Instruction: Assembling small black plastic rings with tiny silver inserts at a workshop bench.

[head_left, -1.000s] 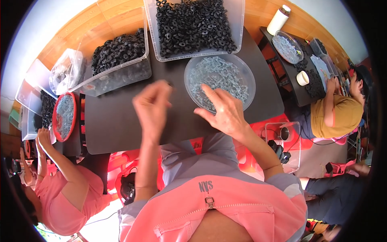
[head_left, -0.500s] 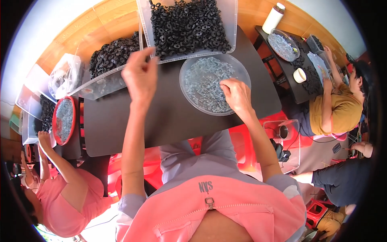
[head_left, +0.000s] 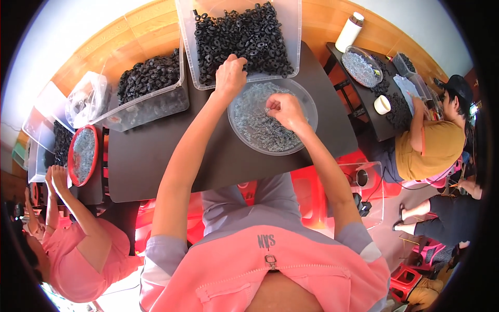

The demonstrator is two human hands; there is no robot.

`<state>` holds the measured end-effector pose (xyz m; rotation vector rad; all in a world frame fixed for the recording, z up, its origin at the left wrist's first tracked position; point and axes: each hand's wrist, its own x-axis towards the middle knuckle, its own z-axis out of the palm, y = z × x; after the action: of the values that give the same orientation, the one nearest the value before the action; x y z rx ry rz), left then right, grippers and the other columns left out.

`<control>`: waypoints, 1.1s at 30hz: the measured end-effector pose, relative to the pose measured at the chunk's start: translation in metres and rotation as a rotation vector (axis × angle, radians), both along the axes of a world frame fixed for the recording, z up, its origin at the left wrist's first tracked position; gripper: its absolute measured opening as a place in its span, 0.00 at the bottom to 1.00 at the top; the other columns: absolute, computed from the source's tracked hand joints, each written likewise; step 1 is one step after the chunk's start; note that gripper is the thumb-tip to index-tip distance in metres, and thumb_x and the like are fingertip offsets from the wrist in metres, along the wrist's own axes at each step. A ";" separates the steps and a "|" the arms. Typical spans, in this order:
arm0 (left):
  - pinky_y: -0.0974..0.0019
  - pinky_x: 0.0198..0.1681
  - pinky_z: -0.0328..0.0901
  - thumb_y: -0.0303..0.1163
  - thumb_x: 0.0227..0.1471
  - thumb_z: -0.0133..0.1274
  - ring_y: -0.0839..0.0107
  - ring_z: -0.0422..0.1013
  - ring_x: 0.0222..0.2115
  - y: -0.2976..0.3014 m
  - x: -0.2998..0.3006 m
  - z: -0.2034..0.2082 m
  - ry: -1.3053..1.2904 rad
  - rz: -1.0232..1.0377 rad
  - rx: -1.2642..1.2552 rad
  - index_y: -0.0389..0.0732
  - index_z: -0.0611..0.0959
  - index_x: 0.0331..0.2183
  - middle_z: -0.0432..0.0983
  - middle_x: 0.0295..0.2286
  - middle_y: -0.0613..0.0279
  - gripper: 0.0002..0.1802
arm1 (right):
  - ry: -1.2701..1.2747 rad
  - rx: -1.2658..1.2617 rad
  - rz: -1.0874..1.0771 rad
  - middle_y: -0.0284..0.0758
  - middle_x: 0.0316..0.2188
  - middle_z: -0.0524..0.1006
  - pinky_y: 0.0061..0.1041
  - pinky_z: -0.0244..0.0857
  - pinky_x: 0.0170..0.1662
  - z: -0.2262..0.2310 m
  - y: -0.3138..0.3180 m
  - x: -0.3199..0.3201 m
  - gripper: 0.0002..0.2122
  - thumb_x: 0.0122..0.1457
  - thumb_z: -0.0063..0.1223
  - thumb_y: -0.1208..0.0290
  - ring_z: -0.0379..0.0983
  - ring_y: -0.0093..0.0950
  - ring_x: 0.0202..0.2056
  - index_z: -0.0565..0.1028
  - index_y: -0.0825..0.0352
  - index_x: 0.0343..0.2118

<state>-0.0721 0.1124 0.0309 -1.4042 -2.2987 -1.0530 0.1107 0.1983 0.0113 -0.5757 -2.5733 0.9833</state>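
Left hand [head_left: 231, 75] was at the near edge of the black ring-shaped parts [head_left: 239, 39] heaped in the large clear plastic bin [head_left: 292, 31]. Fingertips pointed into the heap, partly hidden; couldn't tell if they were apart or gripping a ring. Right hand [head_left: 286, 110] was over the round clear dish [head_left: 311, 117], fingers curled, thumb and fingertips together; couldn't tell if a tiny piece sat between them. Small clear coil-like pieces [head_left: 260, 130] were spread across the dish, which stood on the dark table [head_left: 150, 166] just beside the large bin.

Progress, judged from the piles: picking looked in hand on both sides, with plenty of rings and clear pieces left. Second clear bin [head_left: 150, 106], to the left, held a big heap of black parts [head_left: 150, 78]; maybe done pieces, too small to confirm. Exact count not readable.

Versus half a second earlier: left hand had shifted from the gap between the two bins, where it was blurred, to the ring heap. Right hand had moved from the dish's right side toward its middle, fingers bunched in both frames.
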 end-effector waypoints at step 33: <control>0.79 0.29 0.66 0.28 0.55 0.49 0.85 0.69 0.25 -0.154 0.095 -0.024 -1.295 -0.251 0.516 0.36 0.81 0.39 0.77 0.30 0.66 0.11 | -0.067 0.493 -0.004 0.42 0.28 0.77 0.39 0.68 0.36 -0.006 0.004 -0.013 0.01 0.45 0.55 0.75 0.74 0.41 0.37 0.76 0.64 0.23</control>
<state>0.0231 -0.0413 0.0066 -0.8370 -2.0939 -3.0030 0.0976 0.2020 0.0048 -0.4780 -2.7261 0.3033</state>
